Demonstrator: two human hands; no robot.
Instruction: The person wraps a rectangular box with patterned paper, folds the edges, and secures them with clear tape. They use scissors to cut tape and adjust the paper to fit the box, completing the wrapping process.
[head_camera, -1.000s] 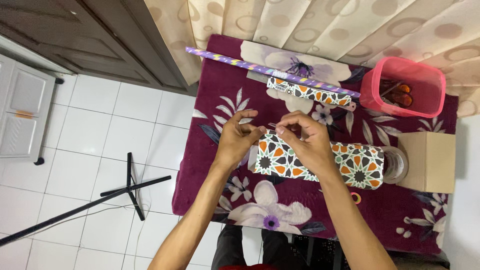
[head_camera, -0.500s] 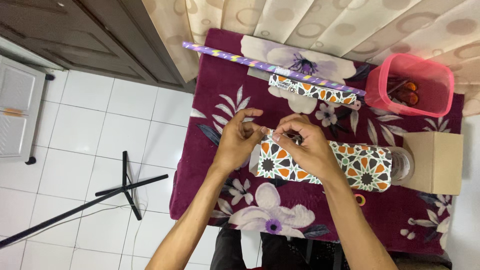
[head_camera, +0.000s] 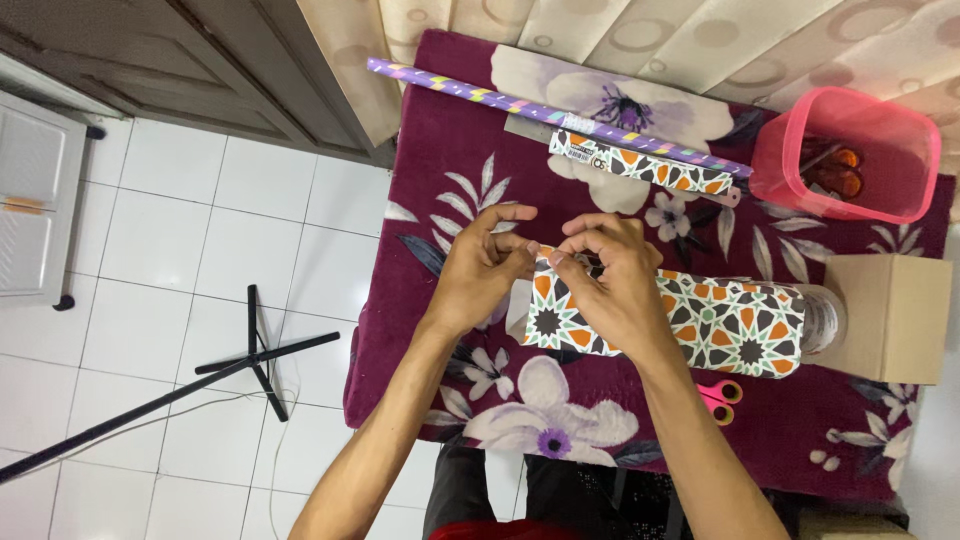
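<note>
Mid-wrap from where I sit: L hand (head_camera: 478, 272) and R hand (head_camera: 612, 285) both pinched shut on the paper edge at the near end of the wrapped cylinder (head_camera: 700, 320), which lies mid-table on the floral cloth (head_camera: 440, 150), running 3 to 9 o'clock. Looks like the end fold is being tucked; next it needs a firm crease, pressed flat w/o tearing. Pink scissors (head_camera: 722, 398) at 5 o'clock, pink tub (head_camera: 850, 155) at 2, cardboard box (head_camera: 890, 315) at 3.
</note>
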